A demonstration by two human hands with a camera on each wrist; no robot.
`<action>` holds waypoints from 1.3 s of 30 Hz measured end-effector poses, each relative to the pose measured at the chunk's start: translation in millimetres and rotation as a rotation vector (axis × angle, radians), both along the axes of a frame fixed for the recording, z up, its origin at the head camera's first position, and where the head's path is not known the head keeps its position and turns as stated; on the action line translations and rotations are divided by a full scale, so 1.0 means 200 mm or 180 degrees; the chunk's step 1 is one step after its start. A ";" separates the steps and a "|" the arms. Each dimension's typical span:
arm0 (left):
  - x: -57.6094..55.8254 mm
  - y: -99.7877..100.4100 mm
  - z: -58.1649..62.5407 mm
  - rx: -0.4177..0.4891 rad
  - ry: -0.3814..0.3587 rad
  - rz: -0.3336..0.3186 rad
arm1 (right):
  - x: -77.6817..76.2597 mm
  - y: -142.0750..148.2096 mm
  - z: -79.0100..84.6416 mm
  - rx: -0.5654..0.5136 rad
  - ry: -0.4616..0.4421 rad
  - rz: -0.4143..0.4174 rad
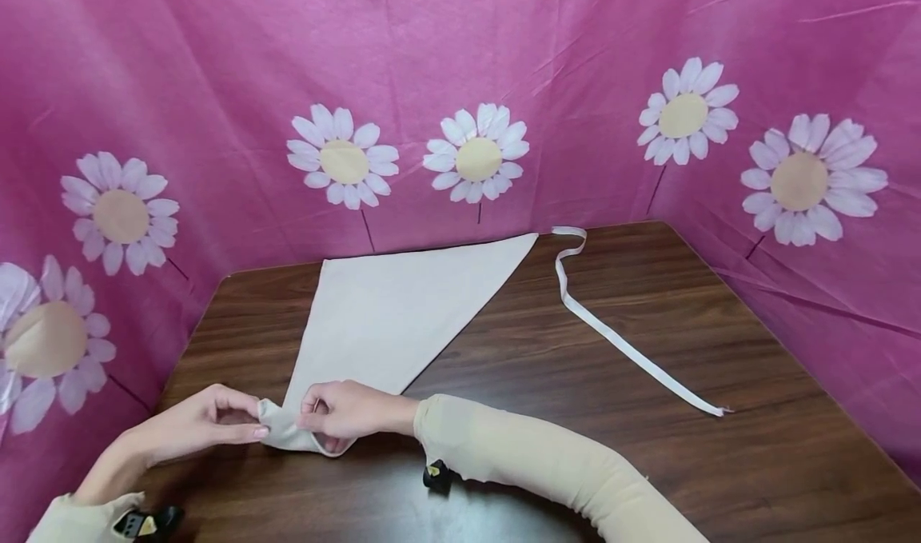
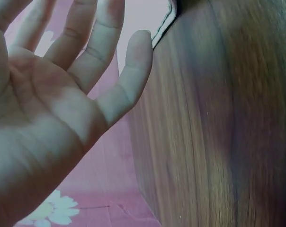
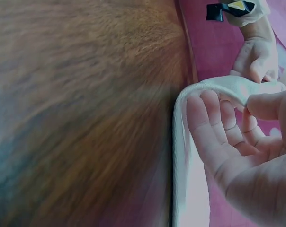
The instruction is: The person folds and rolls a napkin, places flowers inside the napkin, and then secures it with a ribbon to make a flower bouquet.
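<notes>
A white cloth (image 1: 388, 311) lies on the table, its broad part flat and its near corner lifted and bunched. My left hand (image 1: 190, 427) pinches that corner between thumb and fingers. Just to its right, my right hand (image 1: 356, 409) grips the cloth's near edge. In the right wrist view, the thumb of the right hand (image 3: 247, 165) presses the raised cloth edge (image 3: 218, 84) against the fingers, and the left hand (image 3: 256, 61) holds the far end. The left wrist view shows the palm and fingers of the left hand (image 2: 53, 109), with a piece of stitched cloth edge (image 2: 164, 23) beyond.
A narrow white ribbon-like strip (image 1: 633, 355) lies loose on the right side of the brown wooden table (image 1: 547, 431), curled at its far end. A pink sheet (image 1: 446, 47) printed with daisies hangs behind and along both sides of the table.
</notes>
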State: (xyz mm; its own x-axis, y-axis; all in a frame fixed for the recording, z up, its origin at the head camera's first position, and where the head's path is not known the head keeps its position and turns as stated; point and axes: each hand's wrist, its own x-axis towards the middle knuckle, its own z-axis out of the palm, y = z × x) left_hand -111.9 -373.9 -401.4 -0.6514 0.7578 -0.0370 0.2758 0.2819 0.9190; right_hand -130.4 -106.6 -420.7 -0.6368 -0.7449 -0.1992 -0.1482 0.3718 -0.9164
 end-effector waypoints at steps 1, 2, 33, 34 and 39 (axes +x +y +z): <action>0.00 0.01 0.00 0.0006 0.0044 0.0000 | 0.00 0.01 0.00 -0.0039 -0.0050 -0.0010; 0.00 0.01 -0.01 0.0007 0.0074 -0.0001 | 0.00 0.01 0.00 -0.0053 -0.0070 -0.0010; -0.01 0.12 0.00 -0.0252 -0.0159 0.0007 | -0.01 -0.01 0.01 -0.0196 -0.0005 -0.0571; -0.01 0.13 0.00 -0.0260 -0.0176 0.0008 | -0.01 -0.01 0.00 -0.0206 -0.0028 -0.0581; 0.00 0.13 0.00 -0.0278 -0.0222 0.0031 | -0.02 -0.02 -0.01 -0.0293 -0.0138 -0.0590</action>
